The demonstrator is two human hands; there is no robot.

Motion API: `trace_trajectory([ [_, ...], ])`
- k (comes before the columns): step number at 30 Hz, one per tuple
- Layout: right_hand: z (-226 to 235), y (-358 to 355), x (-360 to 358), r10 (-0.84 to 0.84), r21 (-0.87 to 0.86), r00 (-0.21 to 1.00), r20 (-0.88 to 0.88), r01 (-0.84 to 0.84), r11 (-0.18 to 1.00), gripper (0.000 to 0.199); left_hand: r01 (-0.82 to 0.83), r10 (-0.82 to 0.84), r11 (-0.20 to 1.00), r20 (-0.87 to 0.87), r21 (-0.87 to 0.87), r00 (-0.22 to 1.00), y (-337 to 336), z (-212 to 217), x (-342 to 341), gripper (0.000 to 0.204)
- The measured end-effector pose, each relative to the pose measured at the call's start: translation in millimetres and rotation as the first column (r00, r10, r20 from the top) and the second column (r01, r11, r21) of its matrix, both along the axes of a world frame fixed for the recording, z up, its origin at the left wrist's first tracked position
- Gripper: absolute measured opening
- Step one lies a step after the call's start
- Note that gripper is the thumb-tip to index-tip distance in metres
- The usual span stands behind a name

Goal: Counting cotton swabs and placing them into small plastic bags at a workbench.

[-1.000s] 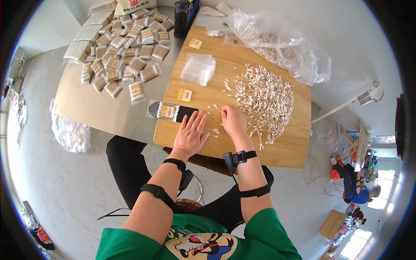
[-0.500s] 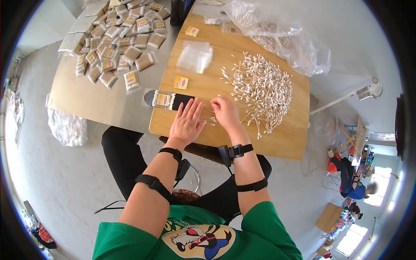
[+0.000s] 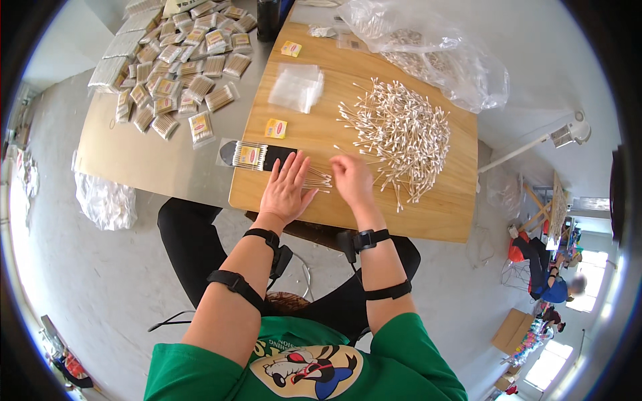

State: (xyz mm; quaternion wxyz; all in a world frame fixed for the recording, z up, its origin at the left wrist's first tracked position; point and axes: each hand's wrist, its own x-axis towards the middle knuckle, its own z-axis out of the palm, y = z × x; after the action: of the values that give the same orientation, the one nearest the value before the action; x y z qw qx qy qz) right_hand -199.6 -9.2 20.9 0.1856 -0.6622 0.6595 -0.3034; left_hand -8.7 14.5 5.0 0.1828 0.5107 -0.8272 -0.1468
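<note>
Left hand (image 3: 283, 194) flat at end of black strip (image 3: 275, 156); few cotton swabs (image 3: 317, 178) beside it. Right hand (image 3: 352, 180) curled between these and larger swab pile (image 3: 404, 137), wooden bench (image 3: 428, 224) beneath. Filled packets (image 3: 198, 87) heaped on metal bench (image 3: 160, 164).

1. The right hand (image 3: 352, 179) is drawn a little nearer the person than a second ago; half a second ago its fingertips reach closer to the left hand (image 3: 284, 190), and now the gap is slightly wider again.
2. The stray swabs seen apart between the two hands a second ago are now in with the loose bunch (image 3: 321, 180) right beside the left hand, which looks fuller and fanned.
3. A single swab (image 3: 344, 150) shows just beyond the right fingertips, where I can't pick one out a second ago.
4. The dark bottle (image 3: 269, 20), far beyond the left hand, has lost its top from view.
</note>
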Motion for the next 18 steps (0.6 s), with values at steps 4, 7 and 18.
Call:
trace_trajectory([
  [4, 10, -10, -25, -0.182, -0.1, 0.962, -0.203, 0.164, 0.981, 0.003, -0.002, 0.003, 1.0, 0.016, -0.01, 1.0, -1, 0, 1, 0.066],
  [7, 10, -18, -29, -0.1, -0.069, 0.941, -0.324, 0.081, 0.994, 0.004, -0.004, 0.004, 1.0, 0.01, -0.01, 1.0, 0, 0, 1, 0.061],
  [18, 11, -6, 15, 0.117, -0.015, 0.981, -0.156, -0.121, 0.993, 0.003, -0.02, 0.019, 1.0, -0.082, -0.004, 0.996, 0, -2, -1, 0.054],
])
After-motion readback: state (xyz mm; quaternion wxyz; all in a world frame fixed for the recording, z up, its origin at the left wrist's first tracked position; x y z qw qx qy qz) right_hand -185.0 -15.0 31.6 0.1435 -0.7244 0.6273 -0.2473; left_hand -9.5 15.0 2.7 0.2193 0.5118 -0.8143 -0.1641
